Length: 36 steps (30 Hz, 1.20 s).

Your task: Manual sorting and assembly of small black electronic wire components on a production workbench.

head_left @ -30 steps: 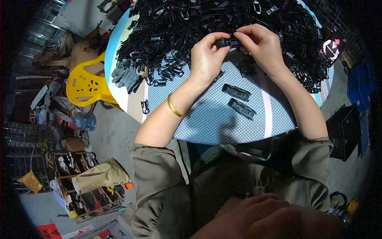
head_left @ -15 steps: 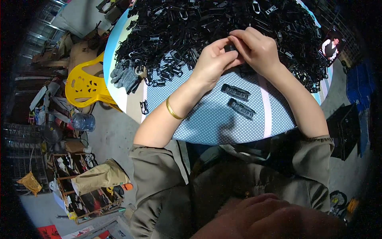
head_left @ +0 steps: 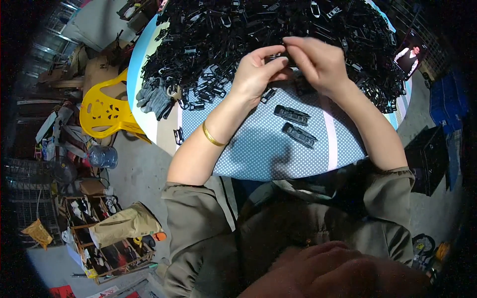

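My left hand [head_left: 254, 74] and my right hand [head_left: 322, 64] meet over the near edge of a heap of small black plastic parts [head_left: 223, 49]. The left thumb and forefinger curve toward each other at the right fingertips. Both hands are closed with bent fingers; whatever they hold is dark and merges with the heap behind. Nearer to me on the dotted tablecloth [head_left: 248, 154] lie two long black plastic pieces, an upper piece [head_left: 291, 114] and a lower piece [head_left: 299, 135], side by side and slanted. A small black part [head_left: 269, 95] shows just right of my left wrist.
Grey gloves [head_left: 155, 97] and a tape roll [head_left: 173, 91] lie at the table's left side. A lone black part [head_left: 178, 136] sits near that edge. A yellow plastic chair [head_left: 102, 111] stands left of the table. A lit screen [head_left: 410, 55] is at the right edge.
My hands have drawn slightly apart, the left one shifting left. The dark piece seen between the fingers before no longer stands out. The view has shifted slightly.
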Motion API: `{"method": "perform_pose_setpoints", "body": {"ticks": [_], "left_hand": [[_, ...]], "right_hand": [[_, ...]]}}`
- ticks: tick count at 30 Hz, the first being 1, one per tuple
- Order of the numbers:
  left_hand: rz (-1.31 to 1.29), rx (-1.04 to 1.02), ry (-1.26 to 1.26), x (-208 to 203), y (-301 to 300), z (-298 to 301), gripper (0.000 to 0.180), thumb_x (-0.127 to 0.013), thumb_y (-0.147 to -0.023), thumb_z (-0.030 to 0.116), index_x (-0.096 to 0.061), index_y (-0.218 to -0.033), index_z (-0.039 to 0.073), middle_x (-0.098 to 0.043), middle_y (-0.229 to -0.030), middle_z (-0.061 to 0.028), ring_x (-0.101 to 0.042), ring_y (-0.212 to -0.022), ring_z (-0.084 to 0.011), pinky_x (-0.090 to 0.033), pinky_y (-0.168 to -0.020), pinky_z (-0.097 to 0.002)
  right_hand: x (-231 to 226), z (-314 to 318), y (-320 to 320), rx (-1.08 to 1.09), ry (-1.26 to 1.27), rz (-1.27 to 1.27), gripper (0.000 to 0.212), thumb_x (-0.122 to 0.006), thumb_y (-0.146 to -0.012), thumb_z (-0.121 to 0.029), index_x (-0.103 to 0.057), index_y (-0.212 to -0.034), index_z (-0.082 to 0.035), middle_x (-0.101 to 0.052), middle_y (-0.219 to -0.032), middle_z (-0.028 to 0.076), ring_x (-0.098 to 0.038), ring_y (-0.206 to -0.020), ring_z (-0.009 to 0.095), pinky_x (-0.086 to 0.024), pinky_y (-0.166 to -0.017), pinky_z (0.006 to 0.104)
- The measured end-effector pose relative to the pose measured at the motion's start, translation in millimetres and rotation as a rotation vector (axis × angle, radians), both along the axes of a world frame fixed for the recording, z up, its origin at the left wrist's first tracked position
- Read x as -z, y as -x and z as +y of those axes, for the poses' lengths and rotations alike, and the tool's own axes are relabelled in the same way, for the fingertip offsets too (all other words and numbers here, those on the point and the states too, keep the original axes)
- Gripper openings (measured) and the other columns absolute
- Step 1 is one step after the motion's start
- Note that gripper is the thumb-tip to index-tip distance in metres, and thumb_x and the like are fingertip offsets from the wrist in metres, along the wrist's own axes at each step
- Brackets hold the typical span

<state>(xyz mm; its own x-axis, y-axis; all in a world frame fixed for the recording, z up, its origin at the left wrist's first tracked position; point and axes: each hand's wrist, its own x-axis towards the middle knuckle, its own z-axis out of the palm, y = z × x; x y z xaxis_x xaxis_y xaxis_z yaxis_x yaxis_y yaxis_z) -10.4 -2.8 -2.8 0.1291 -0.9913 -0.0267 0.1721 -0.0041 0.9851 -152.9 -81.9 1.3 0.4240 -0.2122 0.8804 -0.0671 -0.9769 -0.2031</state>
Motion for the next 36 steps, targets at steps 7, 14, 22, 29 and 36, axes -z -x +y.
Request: {"method": "perform_pose_setpoints", "body": {"ticks": [7, 14, 22, 29, 36], "left_hand": [[0.009, -0.027, 0.057, 0, 3, 1, 0.035, -0.053, -0.083, 0.008, -0.043, -0.115, -0.005, -0.060, -0.081, -0.0118, -0.062, -0.073, -0.0174, -0.053, -0.064, -0.0219], [0.093, 0.002, -0.022, 4, 5, 0, 0.036, -0.044, -0.088, 0.010, -0.035, -0.119, -0.006, -0.056, -0.088, -0.0157, -0.062, -0.079, -0.0240, -0.054, -0.069, -0.0275], [0.167, -0.044, 0.014, -1, 8, 4, 0.035, -0.033, -0.091, 0.011, -0.033, -0.120, -0.009, -0.054, -0.098, -0.0200, -0.058, -0.091, -0.0273, -0.050, -0.080, -0.0305], [0.138, -0.043, 0.038, -2, 11, 4, 0.034, -0.032, -0.090, 0.009, -0.033, -0.120, -0.007, -0.053, -0.101, -0.0196, -0.057, -0.093, -0.0250, -0.048, -0.083, -0.0312], [0.118, -0.050, 0.118, 4, 13, 2, 0.033, -0.034, -0.090, 0.008, -0.035, -0.119, -0.007, -0.054, -0.096, -0.0135, -0.057, -0.089, -0.0179, -0.048, -0.083, -0.0287]], "right_hand": [[-5, -77, 32, 0.458, -0.210, 0.116, 0.018, -0.056, -0.081, -0.018, -0.063, -0.091, -0.005, -0.063, -0.083, 0.011, -0.061, -0.071, 0.022, -0.047, -0.065, 0.0285], [3, -82, 31, 0.559, -0.124, 0.348, 0.017, -0.062, -0.074, -0.019, -0.063, -0.081, -0.004, -0.062, -0.080, 0.010, -0.056, -0.076, 0.024, -0.045, -0.068, 0.0325], [-8, -55, 21, 0.292, -0.246, 0.181, 0.018, -0.065, -0.073, -0.014, -0.061, -0.085, -0.001, -0.061, -0.090, 0.006, -0.056, -0.081, 0.015, -0.045, -0.071, 0.0259], [-14, -8, 9, -0.215, -0.690, 0.182, 0.030, -0.064, -0.075, -0.015, -0.053, -0.101, -0.004, -0.056, -0.083, 0.002, -0.052, -0.072, 0.006, -0.043, -0.065, 0.0205], [-4, -7, 1, -0.085, -0.858, 0.134, 0.028, -0.065, -0.076, -0.027, -0.059, -0.072, 0.000, -0.057, -0.057, 0.002, -0.053, -0.051, 0.007, -0.041, -0.047, 0.0194]]}}
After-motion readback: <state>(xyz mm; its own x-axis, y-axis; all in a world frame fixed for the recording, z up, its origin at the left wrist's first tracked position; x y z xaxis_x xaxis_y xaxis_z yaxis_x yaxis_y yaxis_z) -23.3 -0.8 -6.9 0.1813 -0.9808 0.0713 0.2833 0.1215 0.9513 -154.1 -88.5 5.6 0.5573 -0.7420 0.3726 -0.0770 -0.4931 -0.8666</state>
